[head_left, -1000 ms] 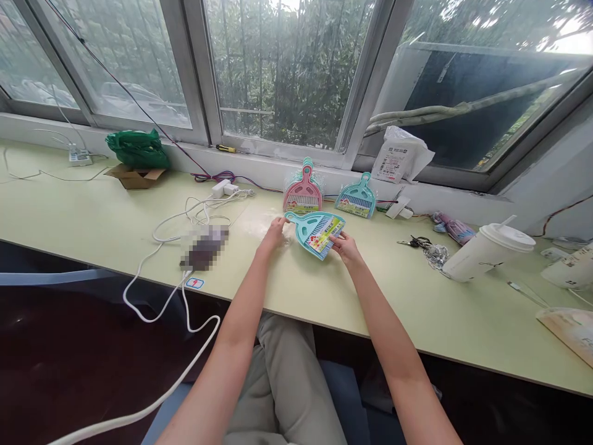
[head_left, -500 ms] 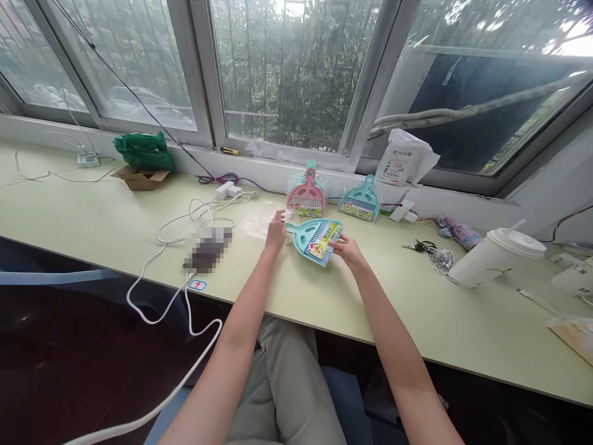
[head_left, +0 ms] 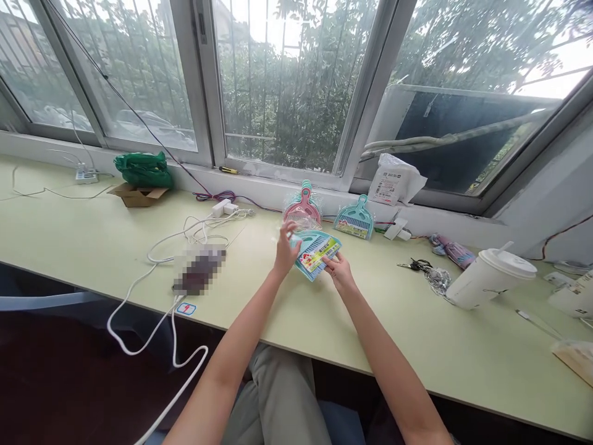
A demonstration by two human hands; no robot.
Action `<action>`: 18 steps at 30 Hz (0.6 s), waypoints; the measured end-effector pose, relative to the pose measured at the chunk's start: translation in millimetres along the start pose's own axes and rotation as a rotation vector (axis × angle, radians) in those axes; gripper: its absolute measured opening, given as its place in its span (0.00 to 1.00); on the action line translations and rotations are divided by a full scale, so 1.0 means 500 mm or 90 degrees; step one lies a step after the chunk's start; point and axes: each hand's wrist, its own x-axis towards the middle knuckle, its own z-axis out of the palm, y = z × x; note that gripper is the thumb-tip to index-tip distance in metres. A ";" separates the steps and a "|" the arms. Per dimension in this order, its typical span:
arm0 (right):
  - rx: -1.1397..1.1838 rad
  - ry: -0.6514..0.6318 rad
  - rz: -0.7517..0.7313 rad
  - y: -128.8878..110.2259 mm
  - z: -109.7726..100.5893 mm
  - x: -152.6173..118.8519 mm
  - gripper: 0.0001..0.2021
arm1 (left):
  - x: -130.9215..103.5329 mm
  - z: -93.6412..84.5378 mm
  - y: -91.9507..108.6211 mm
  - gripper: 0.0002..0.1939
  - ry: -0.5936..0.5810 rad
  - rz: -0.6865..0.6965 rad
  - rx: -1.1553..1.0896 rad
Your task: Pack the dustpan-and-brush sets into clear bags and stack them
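A teal dustpan (head_left: 306, 267) with a striped brush and a yellow-green label card is between my hands, tilted over the table. My right hand (head_left: 340, 273) grips its lower right edge, thumb on the front by the card. At the handle end, my left hand (head_left: 285, 254) is closed on a clear plastic bag (head_left: 300, 220), its thumb against the dustpan. The fingers are slightly blurred, and the hand and bag cover the handle. Behind stand wrapped pink dustpans (head_left: 304, 201) in a stack and a wrapped teal dustpan (head_left: 354, 217) to their right.
A blurred-out device (head_left: 200, 271) with white cables lies left, near a power adapter (head_left: 224, 207). Further left are a cardboard box (head_left: 136, 195) and green bag (head_left: 143, 169). Keys (head_left: 419, 264), a white cup (head_left: 491, 278) and a white paper bag (head_left: 396, 179) are on the right.
My left hand has shifted from the handle's tip onto the handle end, bringing the clear bag up around it. The right hand still holds the lower edge. The camera has tilted up.
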 end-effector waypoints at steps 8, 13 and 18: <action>0.014 -0.002 -0.053 0.011 -0.003 0.004 0.20 | 0.009 -0.007 -0.054 0.35 -0.058 -0.378 -0.239; 0.017 0.013 -0.092 0.005 0.006 -0.007 0.21 | -0.016 0.010 -0.066 0.28 -0.260 -0.416 -0.446; 0.038 0.081 -0.128 0.013 0.024 -0.023 0.23 | -0.021 0.015 -0.051 0.31 -0.225 -0.379 -0.467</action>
